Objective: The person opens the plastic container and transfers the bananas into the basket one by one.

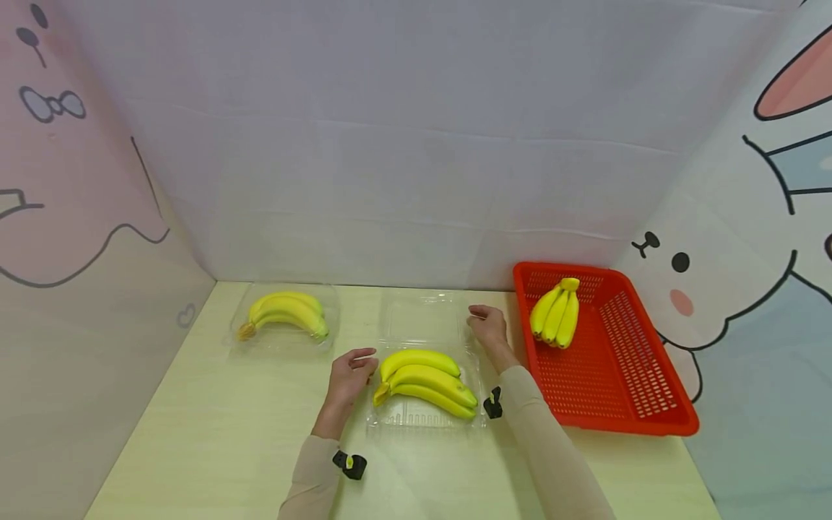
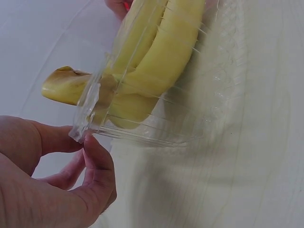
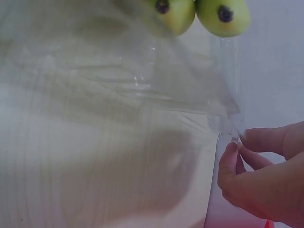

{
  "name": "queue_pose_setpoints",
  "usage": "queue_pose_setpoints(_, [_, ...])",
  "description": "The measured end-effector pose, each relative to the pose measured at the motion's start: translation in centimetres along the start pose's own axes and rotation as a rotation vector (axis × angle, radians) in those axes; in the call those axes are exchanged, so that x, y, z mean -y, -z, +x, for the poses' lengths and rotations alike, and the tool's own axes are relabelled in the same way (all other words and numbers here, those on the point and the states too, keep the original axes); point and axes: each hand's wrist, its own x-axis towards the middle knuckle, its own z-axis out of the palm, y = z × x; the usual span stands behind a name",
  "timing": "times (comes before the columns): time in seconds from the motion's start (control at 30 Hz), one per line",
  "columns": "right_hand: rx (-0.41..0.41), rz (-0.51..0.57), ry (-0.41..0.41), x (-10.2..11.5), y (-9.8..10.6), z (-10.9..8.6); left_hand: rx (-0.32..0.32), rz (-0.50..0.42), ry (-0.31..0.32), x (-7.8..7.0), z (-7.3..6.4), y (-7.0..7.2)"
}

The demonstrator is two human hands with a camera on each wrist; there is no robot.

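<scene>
A clear plastic clamshell box point(image 1: 416, 420) lies on the table with its lid point(image 1: 425, 314) folded back toward the wall. In its base rests a bunch of yellow bananas point(image 1: 429, 377), the brown stem pointing left. My left hand point(image 1: 349, 374) is at the box's left side; in the left wrist view its thumb and forefinger pinch the clear rim point(image 2: 88, 118) beside the stem. On the other side, my right hand point(image 1: 490, 331) reaches to the lid's right edge. Its thumb and fingertips pinch the edge of the clear plastic point(image 3: 227, 124) in the right wrist view.
To the right stands a red plastic basket point(image 1: 604, 393) with a small bunch of bananas point(image 1: 555, 314) at its far left. Another clear box point(image 1: 330, 300) holding bananas point(image 1: 286, 312) sits at the back left. Cloth walls point(image 1: 416, 173) border the pale wooden table point(image 1: 214, 433).
</scene>
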Motion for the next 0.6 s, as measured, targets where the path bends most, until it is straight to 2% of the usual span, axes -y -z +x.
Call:
queue_pose_setpoints(0.33, [0.056,-0.072,-0.005,-0.12,0.21,0.14,0.000,0.002,0.001,-0.12,-0.09,-0.06])
queue_pose_setpoints(0.6, [0.063,-0.160,0.085,0.01,0.20,-0.01,-0.003,0.007,0.008,-0.19,-0.10,-0.05])
